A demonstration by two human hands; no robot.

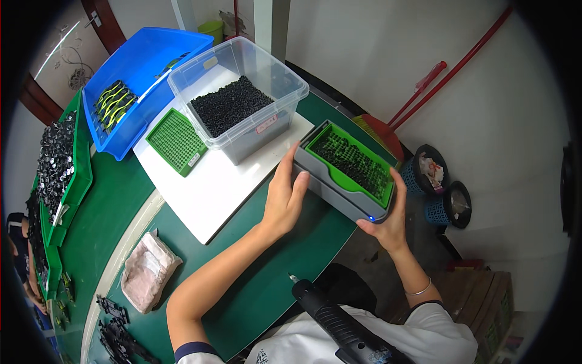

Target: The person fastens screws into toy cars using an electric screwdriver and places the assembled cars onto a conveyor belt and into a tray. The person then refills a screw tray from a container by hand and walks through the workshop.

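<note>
Between my two hands is a grey box-shaped device (330, 193) with a small blue light at its near corner. A green perforated tray (347, 184) sits in its top, strewn with small black pieces (345, 156), perhaps screws. My left hand (286, 197) grips the device's left end, thumb on the near side. The fingers of my right hand (393, 225) wrap round the right end by the light. Just beyond my left hand, a clear plastic bin (262, 134) holds a heap of similar black pieces (230, 104). Beside it lies another green perforated plate (177, 143).
The bin and plate rest on a white board (209, 203) on the green table (267, 279). A blue tray (142, 73) and green trays (79, 176) stand left. A black power screwdriver (327, 315) hangs near my body. A pinkish-white bundle (150, 270) lies nearby; waste baskets (438, 209) stand right.
</note>
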